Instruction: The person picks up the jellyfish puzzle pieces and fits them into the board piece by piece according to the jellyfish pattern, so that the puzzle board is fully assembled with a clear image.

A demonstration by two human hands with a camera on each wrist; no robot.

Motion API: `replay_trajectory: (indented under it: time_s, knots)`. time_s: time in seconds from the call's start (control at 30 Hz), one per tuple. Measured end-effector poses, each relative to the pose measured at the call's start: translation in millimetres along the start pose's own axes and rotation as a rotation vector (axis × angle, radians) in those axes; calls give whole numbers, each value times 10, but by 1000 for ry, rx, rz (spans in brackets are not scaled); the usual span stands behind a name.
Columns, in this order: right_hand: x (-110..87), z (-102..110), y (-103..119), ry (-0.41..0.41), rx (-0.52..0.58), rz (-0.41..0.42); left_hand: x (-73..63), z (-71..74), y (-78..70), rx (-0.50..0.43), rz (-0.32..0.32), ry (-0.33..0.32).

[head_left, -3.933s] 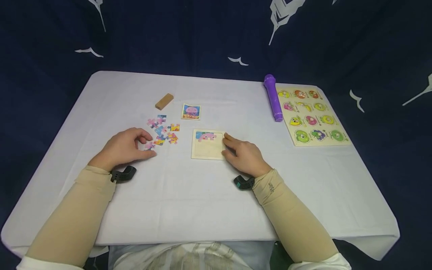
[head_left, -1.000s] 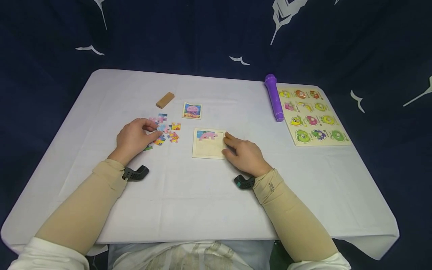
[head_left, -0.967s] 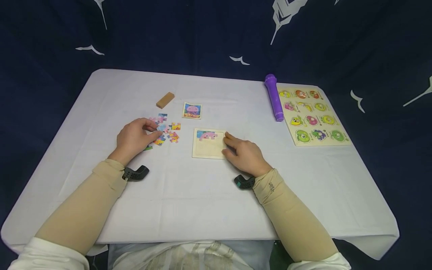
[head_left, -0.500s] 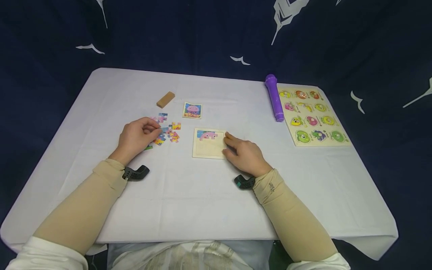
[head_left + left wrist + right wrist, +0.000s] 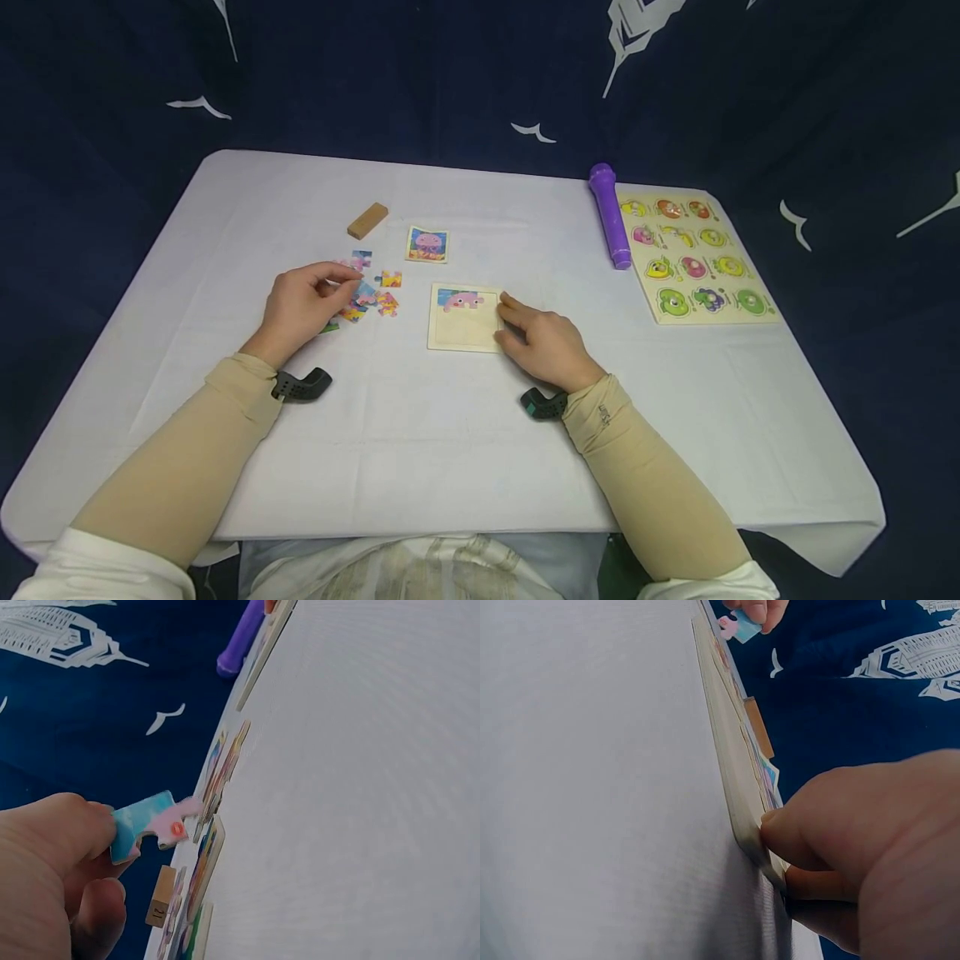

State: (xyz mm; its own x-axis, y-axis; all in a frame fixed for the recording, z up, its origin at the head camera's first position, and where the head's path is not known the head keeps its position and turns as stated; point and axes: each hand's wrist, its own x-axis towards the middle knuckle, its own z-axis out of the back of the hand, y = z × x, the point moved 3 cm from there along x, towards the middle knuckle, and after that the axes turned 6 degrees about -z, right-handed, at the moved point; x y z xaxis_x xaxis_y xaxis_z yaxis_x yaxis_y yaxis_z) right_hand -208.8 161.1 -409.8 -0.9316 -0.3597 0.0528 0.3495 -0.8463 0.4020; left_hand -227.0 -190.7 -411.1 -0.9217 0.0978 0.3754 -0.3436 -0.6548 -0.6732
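My left hand [image 5: 303, 304] pinches a light-blue and pink jigsaw piece [image 5: 154, 823] between thumb and fingers. In the left wrist view this piece is held up off the table, a red spot showing on its pink part. Under and beside that hand lie several loose jigsaw pieces [image 5: 387, 303], partly covered by it. On the right, my right hand [image 5: 546, 343] grips the right edge of a pale wooden puzzle tray [image 5: 465, 337], its thumb at the rim in the right wrist view. Joined pink and blue pieces [image 5: 461, 301] lie along the tray's top edge.
A small picture card [image 5: 427, 245] with a pink creature lies behind the tray. A brown wooden block [image 5: 367, 221] is at the back left of the white-covered table [image 5: 420, 467]. Far right are a purple toy microphone [image 5: 611, 217] and a fruit puzzle board [image 5: 701, 258].
My left hand has moved from the near left of the pile up and right over the pieces, and now has one pinched and raised. My right hand stays at the tray's edge.
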Motion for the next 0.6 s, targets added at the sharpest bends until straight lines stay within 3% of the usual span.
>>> replay_trajectory:
  time_s: [0.27,0.43,0.6]
  knots:
    - [1,9,-2,-1,-5,2,-9,24,-101,199,-230,15]
    - [2,8,-5,-4,-1,2,-28,15,-119,220,-262,71]
    - [-4,9,3,-7,5,6,-39,0,-72,208,-216,96]
